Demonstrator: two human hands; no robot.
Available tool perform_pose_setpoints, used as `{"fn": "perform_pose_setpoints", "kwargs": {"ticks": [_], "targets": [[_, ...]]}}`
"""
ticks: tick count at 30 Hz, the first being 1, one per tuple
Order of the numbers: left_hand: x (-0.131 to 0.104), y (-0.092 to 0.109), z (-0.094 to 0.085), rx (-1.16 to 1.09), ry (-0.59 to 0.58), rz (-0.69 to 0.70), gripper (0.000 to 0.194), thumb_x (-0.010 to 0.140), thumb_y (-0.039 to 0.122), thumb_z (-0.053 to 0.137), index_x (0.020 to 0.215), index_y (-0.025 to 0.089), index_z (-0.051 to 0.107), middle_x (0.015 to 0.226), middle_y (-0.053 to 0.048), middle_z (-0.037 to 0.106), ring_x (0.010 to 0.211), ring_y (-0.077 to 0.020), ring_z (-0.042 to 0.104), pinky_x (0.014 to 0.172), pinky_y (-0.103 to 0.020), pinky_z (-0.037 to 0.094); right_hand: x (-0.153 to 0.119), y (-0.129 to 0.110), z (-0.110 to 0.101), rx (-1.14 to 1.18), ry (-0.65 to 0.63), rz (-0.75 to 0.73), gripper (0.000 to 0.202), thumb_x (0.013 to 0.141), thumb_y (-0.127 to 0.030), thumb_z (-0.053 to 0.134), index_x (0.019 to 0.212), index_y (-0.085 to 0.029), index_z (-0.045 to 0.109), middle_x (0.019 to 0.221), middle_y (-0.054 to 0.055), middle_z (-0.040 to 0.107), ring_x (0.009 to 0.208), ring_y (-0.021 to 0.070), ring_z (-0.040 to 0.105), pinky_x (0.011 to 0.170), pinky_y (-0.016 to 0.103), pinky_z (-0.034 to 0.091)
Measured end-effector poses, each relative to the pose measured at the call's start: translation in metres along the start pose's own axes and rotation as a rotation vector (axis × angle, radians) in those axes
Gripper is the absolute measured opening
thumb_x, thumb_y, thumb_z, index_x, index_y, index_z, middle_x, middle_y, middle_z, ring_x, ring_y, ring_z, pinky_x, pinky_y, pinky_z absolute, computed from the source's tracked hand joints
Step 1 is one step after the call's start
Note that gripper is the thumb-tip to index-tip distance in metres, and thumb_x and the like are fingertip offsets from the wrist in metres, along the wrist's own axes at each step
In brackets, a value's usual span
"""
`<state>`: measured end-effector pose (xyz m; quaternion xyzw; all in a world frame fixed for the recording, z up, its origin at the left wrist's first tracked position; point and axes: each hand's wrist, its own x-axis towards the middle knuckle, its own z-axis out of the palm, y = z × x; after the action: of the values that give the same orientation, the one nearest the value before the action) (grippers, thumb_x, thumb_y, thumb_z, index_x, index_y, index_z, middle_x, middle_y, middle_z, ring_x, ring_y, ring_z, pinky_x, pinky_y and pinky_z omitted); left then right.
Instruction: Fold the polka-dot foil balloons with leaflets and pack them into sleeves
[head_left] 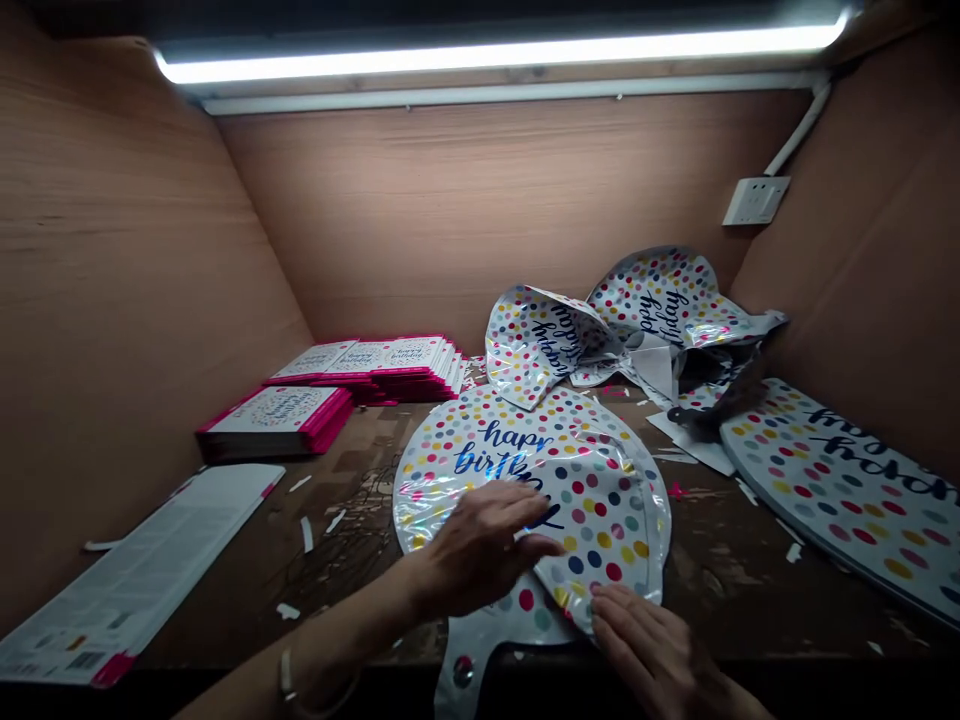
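Foil balloon [581,480], uninflated and printed with lettering over coloured dots, lies flat on the worktop [352,540]. From my remote seat I see the left hand [487,540] over its lettering, palm down, fingers loosely spread, gripping nothing; I cannot tell how firmly it presses. The right hand [652,640] rests on the balloon's lower right edge, fingers close together; its thumb is hidden, so I cannot tell whether it pinches the film. My worry is what looks like a turned-over part there: if the right fingers slip, it could spring back or crease crookedly. Paper scraps [307,535] left of the balloon could get trapped underneath, and the crumpled balloon [517,350] overlapping its far rim could slide down over it. Its neck [465,665] hangs past the worktop's near edge, where a forearm could catch it. That neck points towards the wearer and slightly left; I read the long axis as running from there, away and slightly right, to the far rim.
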<state>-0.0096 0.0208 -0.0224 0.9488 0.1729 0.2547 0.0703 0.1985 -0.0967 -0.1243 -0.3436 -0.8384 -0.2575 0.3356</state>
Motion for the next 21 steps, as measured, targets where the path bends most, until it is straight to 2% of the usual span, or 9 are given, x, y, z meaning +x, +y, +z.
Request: {"fn": "perform_pose_setpoints", "kwargs": {"ticks": [2, 5, 8, 10, 11, 13, 15, 18, 21], "targets": [[0.013, -0.002, 0.026, 0.05, -0.166, -0.004, 0.054, 0.087, 0.056, 0.036, 0.122, 0.016, 0.05, 0.13, -0.014, 0.049, 0.127, -0.0275, 0.036, 0.104, -0.045, 0.026, -0.002, -0.008, 0.008, 0.009, 0.084, 0.036, 0.033, 0.087, -0.005, 0.031, 0.088, -0.01, 0.063, 0.084, 0.012, 0.07, 0.087, 0.0225, 0.065, 0.081, 0.034, 0.051], [0.018, -0.02, 0.066, 0.128, -0.404, -0.099, 0.08, 0.079, 0.071, 0.032, 0.136, 0.015, 0.034, 0.146, -0.018, 0.021, 0.135, -0.0363, 0.012, 0.104, -0.06, 0.006, 0.01, -0.012, -0.002, 0.076, 0.048, 0.078, 0.031, 0.086, -0.006, 0.031, 0.087, -0.011, 0.062, 0.079, 0.01, 0.069, 0.08, 0.021, 0.066, 0.078, 0.032, 0.051], [0.008, -0.037, 0.089, 0.13, -0.515, -0.116, 0.084, 0.079, 0.072, 0.028, 0.141, 0.017, 0.024, 0.148, -0.016, 0.013, 0.136, -0.0359, 0.006, 0.103, -0.061, -0.001, 0.046, -0.001, -0.027, 0.309, -0.216, 0.115, 0.03, 0.091, -0.031, 0.038, 0.098, -0.013, 0.062, 0.085, 0.009, 0.07, 0.079, 0.0187, 0.065, 0.08, 0.028, 0.05], [0.002, -0.04, 0.091, 0.125, -0.52, -0.094, 0.073, 0.084, 0.066, 0.027, 0.142, 0.02, 0.022, 0.149, -0.014, 0.01, 0.136, -0.0346, 0.004, 0.103, -0.061, -0.003, 0.073, 0.018, -0.033, 0.481, -0.465, 0.135, 0.043, 0.087, -0.045, 0.046, 0.117, -0.016, 0.055, 0.109, 0.01, 0.065, 0.102, 0.0195, 0.059, 0.094, 0.03, 0.043], [0.001, -0.039, 0.09, 0.114, -0.518, -0.082, 0.069, 0.086, 0.063, 0.027, 0.142, 0.023, 0.021, 0.15, -0.012, 0.009, 0.136, -0.0342, 0.005, 0.103, -0.06, -0.003, 0.082, 0.031, -0.028, 0.531, -0.553, 0.155, 0.045, 0.087, -0.043, 0.046, 0.125, -0.019, 0.049, 0.121, 0.008, 0.059, 0.113, 0.0187, 0.052, 0.1, 0.032, 0.036], [0.001, -0.036, 0.087, 0.072, -0.513, -0.074, 0.071, 0.084, 0.066, 0.029, 0.142, 0.026, 0.019, 0.15, -0.01, 0.011, 0.136, -0.0342, 0.007, 0.104, -0.06, -0.003, 0.088, 0.065, -0.004, 0.535, -0.711, 0.234, 0.047, 0.091, -0.035, 0.038, 0.135, -0.02, 0.038, 0.136, 0.007, 0.044, 0.128, 0.0179, 0.035, 0.108, 0.04, 0.023], [0.004, -0.033, 0.084, 0.036, -0.51, -0.101, 0.082, 0.078, 0.073, 0.03, 0.143, 0.024, 0.018, 0.149, -0.012, 0.015, 0.136, -0.0352, 0.007, 0.104, -0.06, -0.004, 0.077, 0.102, 0.03, 0.396, -0.851, 0.322, 0.045, 0.091, -0.035, 0.035, 0.133, -0.02, 0.042, 0.141, 0.008, 0.036, 0.134, 0.0223, 0.022, 0.109, 0.048, 0.009], [0.009, -0.033, 0.081, 0.021, -0.523, -0.128, 0.089, 0.075, 0.075, 0.031, 0.142, 0.018, 0.021, 0.148, -0.017, 0.016, 0.136, -0.0372, 0.004, 0.102, -0.063, -0.005, 0.046, 0.145, 0.07, 0.25, -0.917, 0.494, 0.051, 0.092, -0.042, 0.027, 0.138, -0.021, 0.033, 0.146, 0.008, 0.024, 0.135, 0.0238, 0.016, 0.108, 0.053, 0.003], [0.004, -0.03, 0.072, -0.018, -0.528, -0.08, 0.089, 0.077, 0.071, 0.037, 0.142, 0.014, 0.02, 0.147, -0.019, 0.011, 0.136, -0.0368, 0.0, 0.103, -0.061, -0.004, 0.026, 0.159, 0.079, 0.233, -0.911, 0.526, 0.056, 0.092, -0.046, 0.021, 0.141, -0.019, 0.025, 0.148, 0.007, 0.018, 0.136, 0.0213, 0.011, 0.109, 0.05, 0.0]]}}
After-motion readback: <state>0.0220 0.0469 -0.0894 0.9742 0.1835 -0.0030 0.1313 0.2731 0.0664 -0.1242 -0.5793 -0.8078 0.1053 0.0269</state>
